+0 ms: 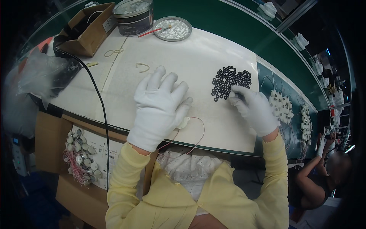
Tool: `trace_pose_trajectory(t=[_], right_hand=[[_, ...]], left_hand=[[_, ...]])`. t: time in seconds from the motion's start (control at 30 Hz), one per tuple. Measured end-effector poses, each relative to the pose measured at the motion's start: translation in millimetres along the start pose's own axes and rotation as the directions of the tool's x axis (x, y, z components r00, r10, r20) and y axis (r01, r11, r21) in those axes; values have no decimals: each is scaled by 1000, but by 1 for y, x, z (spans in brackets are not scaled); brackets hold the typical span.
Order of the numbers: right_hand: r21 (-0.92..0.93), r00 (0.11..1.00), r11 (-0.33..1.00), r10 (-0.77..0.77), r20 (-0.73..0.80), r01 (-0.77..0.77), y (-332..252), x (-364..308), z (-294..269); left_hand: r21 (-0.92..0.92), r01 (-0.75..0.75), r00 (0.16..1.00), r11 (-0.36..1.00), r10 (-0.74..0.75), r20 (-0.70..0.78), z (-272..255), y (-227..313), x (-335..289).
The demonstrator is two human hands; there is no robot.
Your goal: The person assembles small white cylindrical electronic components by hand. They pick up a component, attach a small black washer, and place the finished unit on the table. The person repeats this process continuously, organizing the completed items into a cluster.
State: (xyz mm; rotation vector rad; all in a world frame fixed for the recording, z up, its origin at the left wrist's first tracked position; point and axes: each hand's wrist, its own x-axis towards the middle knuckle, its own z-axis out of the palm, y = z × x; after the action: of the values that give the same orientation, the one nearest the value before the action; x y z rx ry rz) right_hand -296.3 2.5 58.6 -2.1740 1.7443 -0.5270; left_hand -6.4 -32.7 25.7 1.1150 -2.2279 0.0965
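Note:
My left hand [158, 108], in a white glove, lies over the white tabletop with its fingers spread. Beside its thumb and partly hidden under it is a small cream-coloured round part [185, 122], whose thin red wires [204, 131] loop over the table's near edge. A pile of small black rings [228, 81] lies on the right side of the table. My right hand [256, 110], also gloved in white, is at the near edge of that pile. Its thumb and fingertips are pinched together; whatever is between them is too small to make out.
At the back stand a tub [133, 19], a dish of shiny paste [179, 32] with a red-handled brush [150, 32], and a cardboard box [87, 32]. A black cable [97, 89] crosses the left side. Wired cream parts [281, 107] sit at right; a co-worker [312, 183] is beyond.

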Motion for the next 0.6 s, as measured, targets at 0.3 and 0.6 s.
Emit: trace_pose_trajectory(t=[0.3,0.6], right_hand=[[-272,972,935,-236,4,228,9,10,11],[-269,966,928,-256,37,257,5,17,3]], left_hand=[[-15,-56,997,998,55,-45,0,13,-21],[-128,-12,1000,992,10,-14,10,20,-35]])
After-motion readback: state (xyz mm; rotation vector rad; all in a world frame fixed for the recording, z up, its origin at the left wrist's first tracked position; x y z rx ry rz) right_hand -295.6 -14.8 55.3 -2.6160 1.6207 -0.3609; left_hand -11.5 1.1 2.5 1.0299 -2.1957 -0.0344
